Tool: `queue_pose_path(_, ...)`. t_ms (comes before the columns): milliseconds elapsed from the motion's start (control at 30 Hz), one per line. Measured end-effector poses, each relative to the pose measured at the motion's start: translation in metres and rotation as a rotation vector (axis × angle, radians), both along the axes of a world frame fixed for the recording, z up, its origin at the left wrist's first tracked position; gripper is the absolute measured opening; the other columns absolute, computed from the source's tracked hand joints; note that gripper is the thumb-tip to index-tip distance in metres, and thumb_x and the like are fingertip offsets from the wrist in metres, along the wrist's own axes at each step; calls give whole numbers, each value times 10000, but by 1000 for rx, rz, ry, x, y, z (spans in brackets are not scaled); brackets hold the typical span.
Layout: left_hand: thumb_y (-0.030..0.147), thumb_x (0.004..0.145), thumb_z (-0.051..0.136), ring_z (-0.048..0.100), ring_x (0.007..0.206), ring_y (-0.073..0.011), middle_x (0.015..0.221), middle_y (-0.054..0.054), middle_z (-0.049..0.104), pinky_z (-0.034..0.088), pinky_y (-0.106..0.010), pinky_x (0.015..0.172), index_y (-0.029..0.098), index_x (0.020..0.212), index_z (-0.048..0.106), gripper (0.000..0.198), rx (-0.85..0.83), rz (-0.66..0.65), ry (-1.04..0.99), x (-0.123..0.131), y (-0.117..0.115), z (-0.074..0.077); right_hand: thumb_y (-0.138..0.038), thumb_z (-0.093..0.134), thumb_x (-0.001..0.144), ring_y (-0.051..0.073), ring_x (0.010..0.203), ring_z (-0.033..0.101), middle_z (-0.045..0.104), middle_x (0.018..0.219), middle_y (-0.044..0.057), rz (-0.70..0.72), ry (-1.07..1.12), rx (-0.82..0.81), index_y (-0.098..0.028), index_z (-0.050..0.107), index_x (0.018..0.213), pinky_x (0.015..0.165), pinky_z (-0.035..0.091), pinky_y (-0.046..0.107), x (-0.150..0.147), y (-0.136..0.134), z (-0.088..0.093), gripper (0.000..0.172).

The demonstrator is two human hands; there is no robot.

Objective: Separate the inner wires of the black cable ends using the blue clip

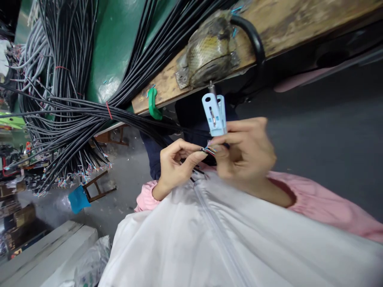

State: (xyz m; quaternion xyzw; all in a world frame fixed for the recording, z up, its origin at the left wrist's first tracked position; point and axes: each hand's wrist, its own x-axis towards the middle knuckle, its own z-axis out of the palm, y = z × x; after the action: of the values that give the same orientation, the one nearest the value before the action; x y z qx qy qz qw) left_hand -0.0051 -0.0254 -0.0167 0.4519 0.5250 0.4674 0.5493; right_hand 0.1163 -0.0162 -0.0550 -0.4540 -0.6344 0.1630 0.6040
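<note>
My left hand is closed, pinching the end of a black cable between thumb and index finger. Thin coloured wires fan out of that cable end. The thumb and fingertips of my right hand are closed on these wires. Just above the fingertips a light blue clothespin hangs at the metal shaft of a motor; whether my right fingers touch it I cannot tell. More dark cable ends show under my left hand, over the white apron.
A large bundle of black cables, tied with red bands, crosses the green tabletop. The motor sits on a worn wooden board, beside a green hook-shaped piece. A blue stool seat and white boxes stand at lower left.
</note>
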Motion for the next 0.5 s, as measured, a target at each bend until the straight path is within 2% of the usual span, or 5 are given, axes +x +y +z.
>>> queue_pose_path(100,582,719,790,509,505,-47,594,35,567,393,-196,496,149,656,645,461,54,-28,9,-2,0,-3,-322,531,985,181,798,621,618,867,42,166,204,-206,-237,590,827,656,497,343,-3,-2,-1,189)
queue_pose_path(167,570,746,774,510,521,-52,603,29,568,395,-198,506,150,664,661,442,88,-44,33,-3,0,-4,-305,553,974,163,791,625,614,891,40,217,308,-271,-236,602,841,636,499,310,0,-1,0,158)
queue_pose_path(267,521,812,734,507,537,-51,616,20,585,387,-193,514,156,686,682,390,128,-48,63,-6,1,-4,-227,558,968,144,797,644,637,898,27,263,357,-268,-259,637,939,645,511,280,8,0,3,90)
queue_pose_path(367,492,839,718,502,537,-46,615,22,584,383,-186,514,156,692,680,369,145,-54,73,-8,0,-3,-174,578,950,138,801,660,674,913,25,363,284,-252,-278,664,1022,625,509,261,14,-1,6,153)
queue_pose_path(500,510,847,701,536,544,-50,632,21,604,407,-178,515,154,724,659,379,165,-58,112,-7,-4,-8,-147,611,925,130,759,653,668,853,11,381,268,-274,-266,665,926,640,518,263,16,-3,5,131)
